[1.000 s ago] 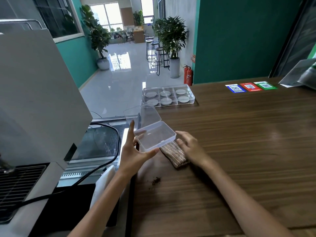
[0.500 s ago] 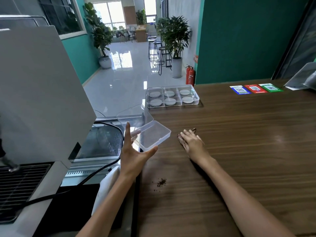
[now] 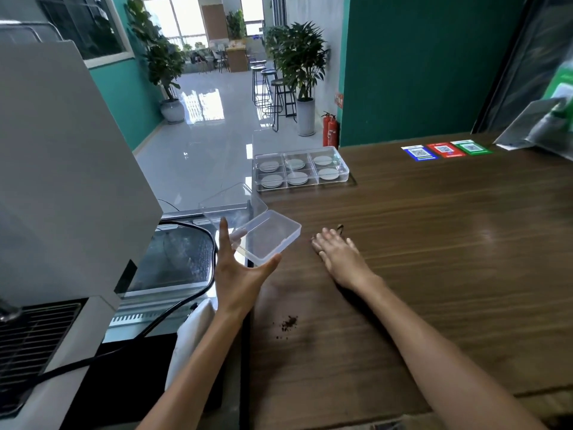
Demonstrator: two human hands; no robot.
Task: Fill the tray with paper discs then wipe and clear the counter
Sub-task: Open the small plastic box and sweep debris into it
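Note:
A clear compartment tray (image 3: 344,174) stands at the far left of the wooden counter (image 3: 449,243), each compartment holding a white paper disc (image 3: 297,178). My left hand (image 3: 238,274) holds a small clear box (image 3: 269,237) with its lid swung open, at the counter's left edge. My right hand (image 3: 336,252) lies flat on the counter, pressing on a brown cloth (image 3: 340,226) of which only a dark tip shows past the fingertips. A small patch of dark crumbs (image 3: 288,324) lies on the wood nearer to me, between my forearms.
A large grey machine (image 3: 62,166) fills the left, with a black cable (image 3: 198,293) and a white towel (image 3: 195,330) beside the counter edge. Blue, red and green QR cards (image 3: 446,149) and a plastic sign stand (image 3: 542,128) sit at the far right.
My right hand slid the brown cloth away from me across the counter and now covers it almost fully. The dark crumbs stayed behind. My left hand kept the clear box at the edge.

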